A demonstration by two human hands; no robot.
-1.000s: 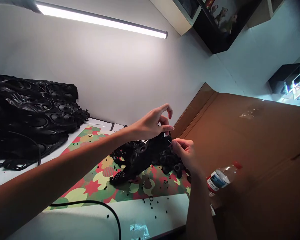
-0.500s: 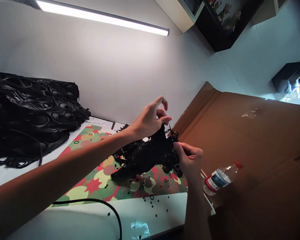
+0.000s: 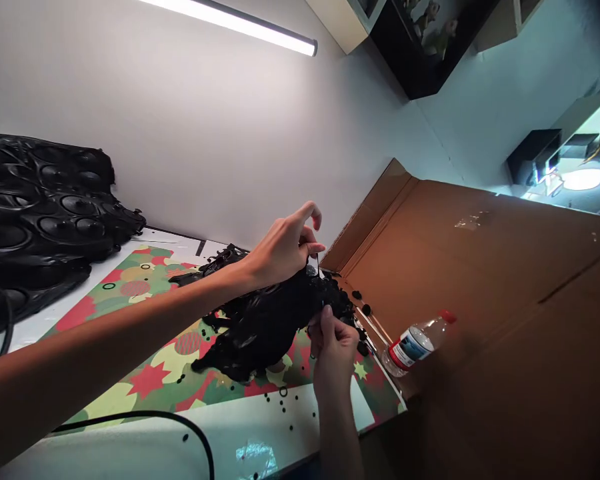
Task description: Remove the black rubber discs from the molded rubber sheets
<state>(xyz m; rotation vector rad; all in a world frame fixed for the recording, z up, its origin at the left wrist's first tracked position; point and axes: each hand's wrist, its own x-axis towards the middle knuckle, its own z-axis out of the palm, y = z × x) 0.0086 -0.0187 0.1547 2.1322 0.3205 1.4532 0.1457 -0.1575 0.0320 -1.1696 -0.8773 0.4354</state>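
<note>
My left hand (image 3: pixel 286 245) is closed in a pinch above a crumpled black rubber sheet (image 3: pixel 265 327). From its fingertips a thin dark strand runs down to the sheet. Lower and to the right, my right hand (image 3: pixel 334 339) pinches the sheet's right edge between thumb and fingers; the exact bit gripped is hidden. Small black rubber rings and discs (image 3: pixel 340 293) cluster just beyond the right hand. Under the sheet lies a green, red and yellow patterned mat (image 3: pixel 150 380), sprinkled with tiny black bits.
A big pile of molded black rubber sheets (image 3: pixel 45 220) stands at left. On the right are an open cardboard box (image 3: pixel 480 267) and a tilted plastic bottle (image 3: pixel 413 347) with a red cap. A black cable (image 3: pixel 145 415) crosses the white table front (image 3: pixel 130 453). A tube light (image 3: pixel 240 27) hangs above.
The view has shifted right. My right hand has moved down and closer under the left, and the strand between them looks longer. More of the black rings and discs shows beyond the right hand.
</note>
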